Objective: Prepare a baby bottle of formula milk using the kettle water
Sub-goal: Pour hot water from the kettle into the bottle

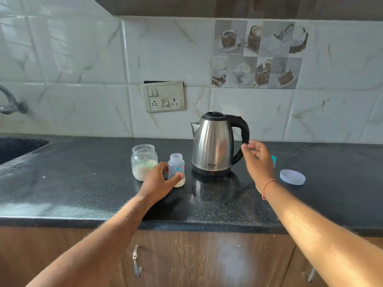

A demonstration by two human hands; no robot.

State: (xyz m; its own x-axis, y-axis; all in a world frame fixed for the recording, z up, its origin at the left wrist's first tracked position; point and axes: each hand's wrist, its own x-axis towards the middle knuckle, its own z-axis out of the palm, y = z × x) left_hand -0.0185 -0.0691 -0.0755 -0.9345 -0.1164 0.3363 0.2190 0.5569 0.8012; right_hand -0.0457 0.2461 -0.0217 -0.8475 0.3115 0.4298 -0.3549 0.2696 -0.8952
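Reaching for the kettle (213, 143) handle, the right hand (258, 160) hangs loosely spread and empty just right of it, and should wrap the grip fully before lifting, while the left hand (158, 179) steadies the open bottle (176, 168) left of the kettle.

1. On the dark speckled surface (83, 183) stands an uncapped baby bottle (176, 169) with white powder at its bottom.
2. The left hand (158, 180) grips the bottle low down, thumb in front.
3. Just left of the bottle stands an open glass jar (143, 161), partly filled with white powder.
4. To the right stands a steel kettle (213, 145), handle facing right.
5. The right hand (259, 160) hovers near the handle, fingers (246, 146) loosely curled, holding nothing.
6. A pale round lid (292, 177) lies farther right.
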